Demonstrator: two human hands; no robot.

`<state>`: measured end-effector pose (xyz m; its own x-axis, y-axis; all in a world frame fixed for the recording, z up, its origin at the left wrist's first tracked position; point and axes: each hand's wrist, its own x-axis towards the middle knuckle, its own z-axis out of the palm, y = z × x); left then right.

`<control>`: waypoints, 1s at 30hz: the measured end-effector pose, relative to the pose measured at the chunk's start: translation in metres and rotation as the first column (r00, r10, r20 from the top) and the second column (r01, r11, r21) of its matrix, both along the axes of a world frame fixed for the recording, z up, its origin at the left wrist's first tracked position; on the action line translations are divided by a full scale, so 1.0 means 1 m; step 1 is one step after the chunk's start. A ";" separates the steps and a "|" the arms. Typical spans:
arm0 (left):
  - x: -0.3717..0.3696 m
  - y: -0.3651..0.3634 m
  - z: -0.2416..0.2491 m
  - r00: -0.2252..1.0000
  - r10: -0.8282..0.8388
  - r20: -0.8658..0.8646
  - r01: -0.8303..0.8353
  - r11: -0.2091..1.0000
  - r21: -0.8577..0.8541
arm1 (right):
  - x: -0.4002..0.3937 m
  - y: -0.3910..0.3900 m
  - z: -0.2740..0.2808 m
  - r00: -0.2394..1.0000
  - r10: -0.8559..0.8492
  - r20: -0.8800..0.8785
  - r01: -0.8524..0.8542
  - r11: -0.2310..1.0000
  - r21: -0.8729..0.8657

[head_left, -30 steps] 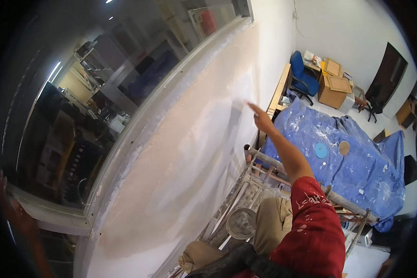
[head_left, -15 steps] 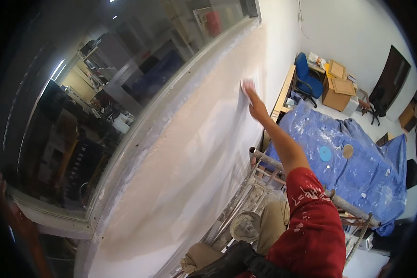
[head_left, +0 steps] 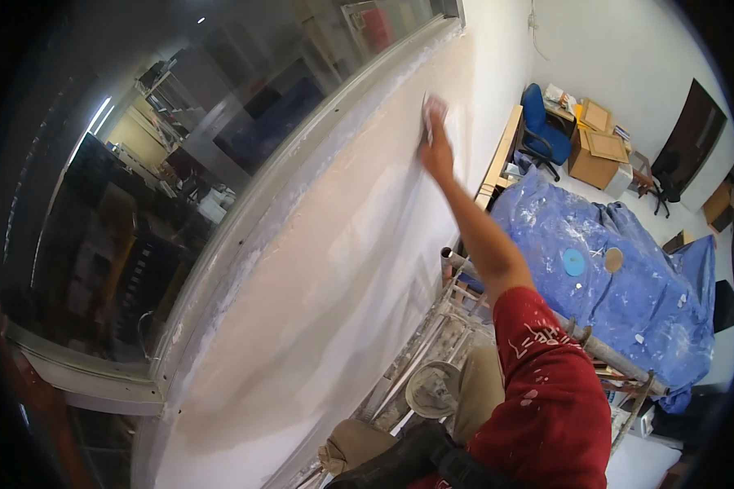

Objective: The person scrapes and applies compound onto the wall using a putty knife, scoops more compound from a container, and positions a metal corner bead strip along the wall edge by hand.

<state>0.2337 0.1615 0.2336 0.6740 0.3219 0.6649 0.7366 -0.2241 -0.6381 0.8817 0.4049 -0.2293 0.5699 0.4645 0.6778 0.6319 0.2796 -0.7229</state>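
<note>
My right hand is stretched up against the wall, its fingers closed on a small flat pinkish pad with a thin dark edge. What kind of pad it is cannot be made out. Under it, the plastered wall has beige and white patches. At the dim left edge, my left hand grips the corner of the window frame; part of it is lost in shadow.
A bucket with pale residue stands on the scaffold by my legs. A scaffold pipe runs along my right side. Beyond it a blue tarp carries a blue disc and a tan disc. A blue chair and boxes stand farther back.
My right hand has slid higher up the wall with the pad. My left hand stays on the window frame.
</note>
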 end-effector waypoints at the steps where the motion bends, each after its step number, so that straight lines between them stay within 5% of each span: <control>1: 0.004 -0.001 0.000 0.999 0.031 -0.025 -0.031 0.999 0.017 | -0.025 -0.023 -0.029 0.996 0.039 0.077 -0.040 0.999 0.015; 3: 0.002 -0.006 0.001 0.996 0.077 -0.055 -0.076 0.997 0.019 | -0.079 -0.075 -0.098 0.978 0.190 0.089 -0.185 0.981 -0.061; 5: 0.004 -0.010 0.003 0.991 0.109 -0.071 -0.107 0.994 0.027 | -0.132 -0.146 -0.160 0.898 0.438 -0.048 -0.428 0.842 -0.329; 6: 0.005 -0.011 0.003 0.990 0.124 -0.069 -0.123 0.992 0.026 | -0.143 -0.190 -0.158 0.804 0.562 -0.193 -0.562 0.612 -0.556; 8: 0.006 -0.012 0.004 0.988 0.148 -0.054 -0.146 0.989 0.029 | -0.149 -0.248 -0.125 0.639 0.646 -0.417 -0.674 0.209 -0.709; 10: 0.008 -0.012 0.002 0.993 0.112 -0.045 -0.109 0.992 0.061 | -0.150 -0.252 -0.151 0.738 0.551 -0.390 -0.675 0.582 -0.454; 12: 0.008 -0.006 0.000 0.998 0.055 -0.044 -0.050 0.994 0.101 | -0.118 -0.235 -0.162 0.602 0.281 -0.748 -0.688 0.657 -0.307; 15: 0.002 -0.002 -0.003 0.999 0.052 0.006 -0.053 0.997 0.048 | -0.083 -0.241 -0.094 0.002 0.334 -0.943 -0.727 0.648 0.228; 16: 0.003 -0.002 -0.003 0.999 0.039 0.020 -0.041 0.997 0.063 | -0.069 -0.243 -0.083 -0.087 0.448 -0.890 -0.804 0.496 0.328; 19: -0.001 0.001 -0.003 0.999 0.012 0.032 -0.015 0.995 0.094 | -0.096 -0.268 -0.011 -0.108 0.478 -0.872 -0.762 0.523 0.381; 21: -0.002 0.001 -0.001 1.000 0.012 0.003 -0.012 0.992 0.124 | -0.087 -0.267 -0.021 -0.216 0.486 -0.847 -0.785 0.430 0.447; 25: -0.006 0.006 0.000 1.000 0.003 -0.005 -0.002 0.994 0.111 | -0.084 -0.259 -0.021 -0.017 0.471 -0.882 -0.814 0.506 0.285; 28: -0.007 0.007 -0.002 0.999 0.034 0.011 -0.035 0.993 0.114 | -0.047 -0.214 -0.019 0.323 0.333 -0.886 -0.732 0.681 -0.011; 30: -0.005 0.004 -0.002 0.998 0.065 -0.002 -0.065 0.993 0.097 | -0.014 -0.173 -0.011 0.512 0.301 -0.804 -0.569 0.820 -0.056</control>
